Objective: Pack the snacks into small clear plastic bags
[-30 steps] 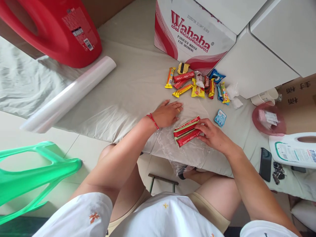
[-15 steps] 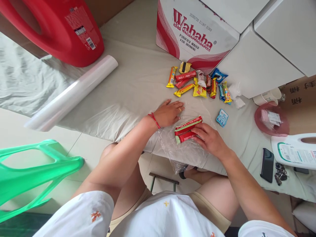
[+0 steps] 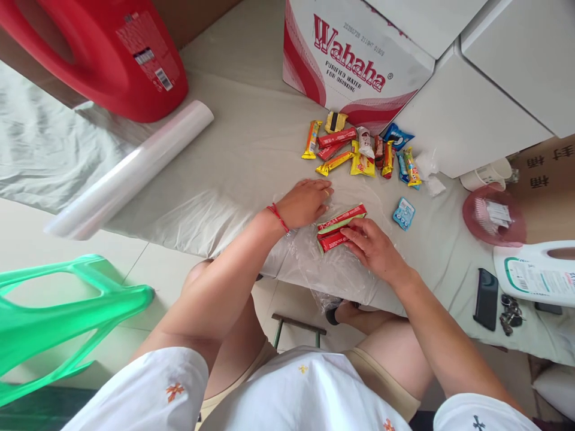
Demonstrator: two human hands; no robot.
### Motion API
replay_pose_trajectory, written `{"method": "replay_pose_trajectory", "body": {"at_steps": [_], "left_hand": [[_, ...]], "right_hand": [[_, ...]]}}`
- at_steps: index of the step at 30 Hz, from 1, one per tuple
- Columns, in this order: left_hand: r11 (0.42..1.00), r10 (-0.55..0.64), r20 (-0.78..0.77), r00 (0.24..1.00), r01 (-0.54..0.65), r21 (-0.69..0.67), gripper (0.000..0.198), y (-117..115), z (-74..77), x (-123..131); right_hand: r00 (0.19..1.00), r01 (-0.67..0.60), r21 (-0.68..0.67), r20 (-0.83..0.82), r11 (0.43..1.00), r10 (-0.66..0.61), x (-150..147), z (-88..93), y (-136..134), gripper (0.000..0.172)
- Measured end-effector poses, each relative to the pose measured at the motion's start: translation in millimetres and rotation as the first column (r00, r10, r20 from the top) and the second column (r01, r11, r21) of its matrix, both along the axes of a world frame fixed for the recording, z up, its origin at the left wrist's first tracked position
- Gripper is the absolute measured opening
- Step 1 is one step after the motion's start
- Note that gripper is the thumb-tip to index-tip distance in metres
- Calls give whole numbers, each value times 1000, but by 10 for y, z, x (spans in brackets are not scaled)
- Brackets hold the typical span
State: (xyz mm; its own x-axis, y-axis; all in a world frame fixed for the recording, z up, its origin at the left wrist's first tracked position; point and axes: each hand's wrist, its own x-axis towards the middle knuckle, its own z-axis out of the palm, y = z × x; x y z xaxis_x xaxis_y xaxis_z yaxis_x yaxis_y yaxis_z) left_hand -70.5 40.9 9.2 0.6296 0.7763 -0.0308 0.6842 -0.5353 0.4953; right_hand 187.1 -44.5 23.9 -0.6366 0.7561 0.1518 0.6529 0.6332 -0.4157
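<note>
Two red snack bars (image 3: pixel 340 219) lie side by side on a sheet of clear plastic film (image 3: pixel 335 272) spread over the table edge. My right hand (image 3: pixel 372 248) rests on the nearer bar, fingers closed over its right end. My left hand (image 3: pixel 305 202) lies flat on the film just left of the bars, fingers stretched out, a red string at the wrist. A heap of several wrapped snacks (image 3: pixel 359 151) sits farther back on the table.
A roll of clear film (image 3: pixel 130 169) lies at the left, a red jug (image 3: pixel 108 54) behind it. A Wahaha carton (image 3: pixel 350 54) and white boxes (image 3: pixel 467 114) stand at the back. A small blue packet (image 3: pixel 403 212), pink dish (image 3: pixel 493 215), phone (image 3: pixel 486 290), keys and white jug (image 3: pixel 534 272) lie right. A green stool (image 3: pixel 58 311) stands left.
My right hand has slid left along the bars, covering more of the nearer one and nudging both bars slightly left and back. My left hand has barely shifted.
</note>
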Motion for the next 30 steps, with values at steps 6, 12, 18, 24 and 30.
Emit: {"method": "replay_pose_trajectory", "body": {"at_steps": [6,12,18,24,30], "left_hand": [[989,124,83,989,-130,73,49,-4,97,-19],[870,493,-43,869,-494,-5,50,-81,242,21],[767,641,-138,755,-638,70,56,-226,284,38],[796,585,-215,782,-604,-29,62,-248,313,-116],[844,509,-230,829,-533,-53,52,-170,246,-242]], "right_hand": [[992,113,19,-67,993,-111,42,37,-258,35],[951,292,97,-135,952,-278,171,29,-616,29],[774,611,38,-240,791,-586,480,46,-290,18],[634,673,-276,-263,687,-727,513,5,744,21],[637,607,-316,-356,729,-684,335,152,677,25]]}}
